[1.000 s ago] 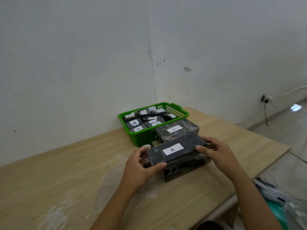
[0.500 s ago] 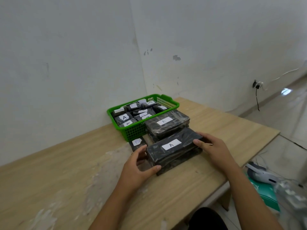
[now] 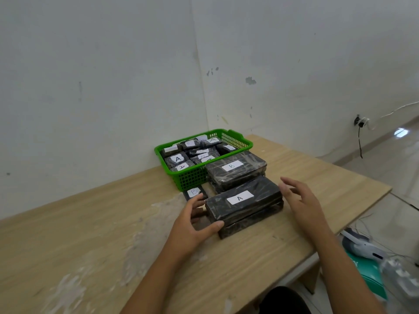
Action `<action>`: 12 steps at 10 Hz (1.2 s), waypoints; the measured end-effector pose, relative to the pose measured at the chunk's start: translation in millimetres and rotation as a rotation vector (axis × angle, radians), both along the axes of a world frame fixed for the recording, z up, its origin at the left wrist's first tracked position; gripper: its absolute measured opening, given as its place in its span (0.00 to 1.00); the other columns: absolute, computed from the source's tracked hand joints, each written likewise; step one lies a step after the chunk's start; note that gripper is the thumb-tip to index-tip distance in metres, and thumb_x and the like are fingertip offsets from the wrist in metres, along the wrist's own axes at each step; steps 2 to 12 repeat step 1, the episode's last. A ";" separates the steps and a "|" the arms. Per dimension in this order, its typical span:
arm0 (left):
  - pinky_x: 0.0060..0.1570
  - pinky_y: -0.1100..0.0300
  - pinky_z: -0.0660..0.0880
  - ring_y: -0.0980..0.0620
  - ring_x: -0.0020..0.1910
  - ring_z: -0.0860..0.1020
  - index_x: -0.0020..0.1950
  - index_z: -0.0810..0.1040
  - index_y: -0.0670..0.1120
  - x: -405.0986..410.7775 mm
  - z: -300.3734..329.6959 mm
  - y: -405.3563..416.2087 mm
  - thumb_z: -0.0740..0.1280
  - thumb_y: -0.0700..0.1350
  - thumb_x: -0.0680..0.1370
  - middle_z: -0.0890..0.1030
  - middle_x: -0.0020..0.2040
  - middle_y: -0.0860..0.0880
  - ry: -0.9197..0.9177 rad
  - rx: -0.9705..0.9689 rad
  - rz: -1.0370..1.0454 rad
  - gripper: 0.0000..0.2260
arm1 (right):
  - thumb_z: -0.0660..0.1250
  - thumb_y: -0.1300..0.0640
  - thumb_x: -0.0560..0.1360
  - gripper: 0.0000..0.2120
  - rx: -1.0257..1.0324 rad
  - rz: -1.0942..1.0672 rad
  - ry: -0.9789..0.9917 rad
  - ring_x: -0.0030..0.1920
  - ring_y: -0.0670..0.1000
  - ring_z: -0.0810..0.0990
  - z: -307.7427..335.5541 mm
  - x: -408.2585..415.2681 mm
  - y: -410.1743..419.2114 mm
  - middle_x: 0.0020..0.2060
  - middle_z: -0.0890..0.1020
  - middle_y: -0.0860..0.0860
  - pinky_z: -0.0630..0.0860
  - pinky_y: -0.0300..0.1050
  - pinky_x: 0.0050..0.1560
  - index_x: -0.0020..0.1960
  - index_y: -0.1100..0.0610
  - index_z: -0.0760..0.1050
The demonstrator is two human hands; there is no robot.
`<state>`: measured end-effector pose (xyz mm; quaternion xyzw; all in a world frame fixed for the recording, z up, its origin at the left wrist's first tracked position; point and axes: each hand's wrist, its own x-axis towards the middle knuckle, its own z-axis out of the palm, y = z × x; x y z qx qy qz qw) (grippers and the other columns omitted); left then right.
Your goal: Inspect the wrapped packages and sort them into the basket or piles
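Two stacks of black, film-wrapped rectangular packages sit on the pale wooden table (image 3: 90,234), and we're right over the near one! Its top package (image 3: 243,201), glossy and crinkled with a white paper label marked A, lies on another dark block. The left hand (image 3: 192,225) curls round its near-left corner, thumb pressed on the front edge. The right hand (image 3: 301,200) hovers just off the right end, fingers spread and relaxed, holding nothing. Behind, the far stack (image 3: 235,172) carries a B label. Further back-left, the green plastic lattice basket (image 3: 192,177) is packed with smaller labelled bundles, and one small B package (image 3: 193,192) lies beside it.
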<state>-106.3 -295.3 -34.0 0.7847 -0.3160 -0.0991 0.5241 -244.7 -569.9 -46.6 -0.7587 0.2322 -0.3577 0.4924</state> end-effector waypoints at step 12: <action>0.61 0.59 0.77 0.62 0.62 0.77 0.68 0.74 0.60 4.8 1.9 1.6 0.78 0.53 0.74 0.78 0.63 0.61 -0.063 -0.053 0.131 0.25 | 0.64 0.42 0.80 0.10 -0.230 -0.182 -0.060 0.61 0.46 0.73 2.4 0.0 5.2 0.58 0.76 0.42 0.74 0.53 0.62 0.59 0.41 0.77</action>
